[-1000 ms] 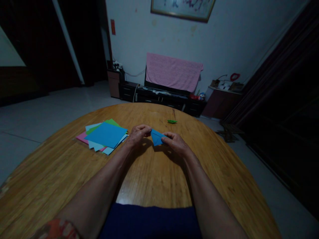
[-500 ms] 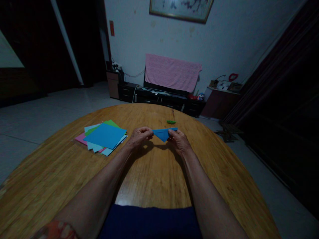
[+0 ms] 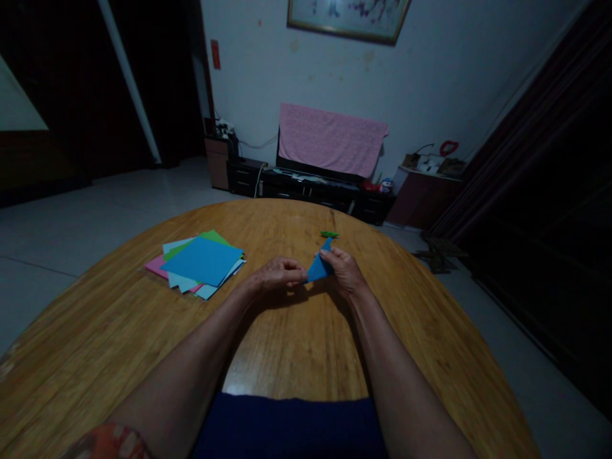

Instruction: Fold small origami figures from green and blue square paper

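Note:
A small folded blue paper (image 3: pixel 319 266) is held just above the round wooden table (image 3: pixel 287 344), standing on end with one tip pointing up. My left hand (image 3: pixel 280 275) pinches its lower left corner with closed fingers. My right hand (image 3: pixel 343 271) grips its right side, thumb and fingers pressed together on the fold. Both forearms reach in from the near edge. A stack of coloured paper sheets (image 3: pixel 198 262), blue on top, lies to the left of my left hand.
A small green folded paper piece (image 3: pixel 329 234) sits on the table just beyond my right hand. Past the table are a dark low cabinet (image 3: pixel 306 186) with a pink cloth (image 3: pixel 332 140) draped over a screen, and a tiled floor.
The blue paper was held stretched level between both hands; it has turned upright, my left hand dropping lower and toward the right hand.

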Demonstrator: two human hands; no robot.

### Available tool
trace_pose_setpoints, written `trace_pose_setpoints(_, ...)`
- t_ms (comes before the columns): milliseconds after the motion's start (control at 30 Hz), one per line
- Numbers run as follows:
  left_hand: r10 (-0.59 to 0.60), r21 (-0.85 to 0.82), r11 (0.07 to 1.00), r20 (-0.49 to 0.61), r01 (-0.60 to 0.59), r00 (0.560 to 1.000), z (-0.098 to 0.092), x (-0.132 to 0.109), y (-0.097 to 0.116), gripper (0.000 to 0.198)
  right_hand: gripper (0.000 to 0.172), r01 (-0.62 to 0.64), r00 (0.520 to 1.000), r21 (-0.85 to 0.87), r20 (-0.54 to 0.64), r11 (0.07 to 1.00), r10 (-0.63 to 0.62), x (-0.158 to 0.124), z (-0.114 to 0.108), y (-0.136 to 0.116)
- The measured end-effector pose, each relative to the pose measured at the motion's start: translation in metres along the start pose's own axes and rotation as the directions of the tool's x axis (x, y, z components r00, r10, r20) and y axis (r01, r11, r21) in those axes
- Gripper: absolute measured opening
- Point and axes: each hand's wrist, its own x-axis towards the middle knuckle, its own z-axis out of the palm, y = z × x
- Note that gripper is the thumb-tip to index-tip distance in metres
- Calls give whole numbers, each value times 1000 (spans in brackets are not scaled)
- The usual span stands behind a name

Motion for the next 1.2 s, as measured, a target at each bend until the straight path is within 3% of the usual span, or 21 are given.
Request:
trace_pose_setpoints(167, 219, 133, 971, -177, -197, 960, -10, 4, 19, 26, 29, -14, 988, -130, 151, 991, 34, -8, 5, -1)
trace_pose_setpoints(267, 313, 214, 938, -187, -272, 931, -14, 8, 22, 29, 27, -23, 975, -180, 213, 983, 62, -10, 6, 1)
trace_pose_setpoints(600, 267, 250, 944, -205, -213, 942, -7, 5, 24, 19, 23, 1, 947, -332, 304, 943, 107, -13, 8, -1)
trace_pose_setpoints(667, 267, 243, 947, -232, -210, 935, -8, 6, 23, 16, 26, 2, 960, -316, 265, 949, 86, -12, 9, 0)
trace_pose_setpoints(767, 287, 182, 954, -320, -238, 903, -13, 11, 18, 14, 33, 36, 996, -260, 85, 965, -15, -7, 7, 2)
trace_pose_setpoints(900, 297, 93, 954, -440, -286, 848, -21, 18, 14, 16, 38, 83, 982, -243, -147, 966, -121, 1, 2, 3)
trace_pose_setpoints(1100, 306, 86, 949, -492, -305, 815, -23, 22, 13, 16, 40, 122, 967, -277, -183, 953, -177, 6, 0, 9)
trace_pose_setpoints(1200, 353, 170, 935, -500, -310, 791, -20, 22, 13, 14, 39, 216, 932, -382, -194, 898, -307, 7, 1, 13)
